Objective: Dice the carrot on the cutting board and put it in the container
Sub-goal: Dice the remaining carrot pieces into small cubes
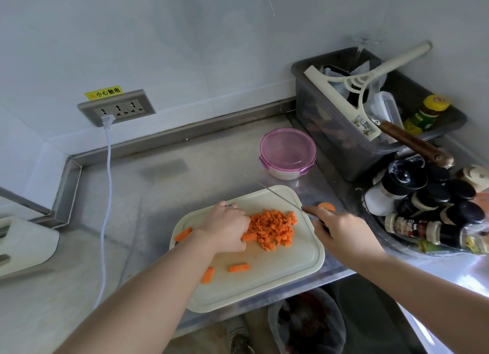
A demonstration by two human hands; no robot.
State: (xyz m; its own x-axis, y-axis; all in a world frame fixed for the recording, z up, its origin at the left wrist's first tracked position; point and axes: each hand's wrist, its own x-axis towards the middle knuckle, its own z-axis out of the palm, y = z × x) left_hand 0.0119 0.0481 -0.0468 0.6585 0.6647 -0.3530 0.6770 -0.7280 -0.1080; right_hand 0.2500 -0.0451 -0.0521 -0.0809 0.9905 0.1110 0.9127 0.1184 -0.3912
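Note:
A cream cutting board (288, 271) lies at the counter's front edge. On it sits a pile of diced carrot (272, 228), with three longer carrot sticks (238, 267) near the board's left and front. My left hand (225, 228) is curled over a carrot strip at the pile's left side. My right hand (341, 230) grips a knife (280, 197), its blade raised and pointing away over the board's far corner. A carrot end (326, 206) lies just off the board's right edge. The round container with a pink lid (288, 152) stands closed behind the board.
A grey bin (370, 115) with a squeegee and bottles stands at the back right. Several spice jars (428, 208) crowd the right side. A white cord (105, 195) hangs from the wall socket. A bag-lined waste bin (307, 324) sits below the counter edge.

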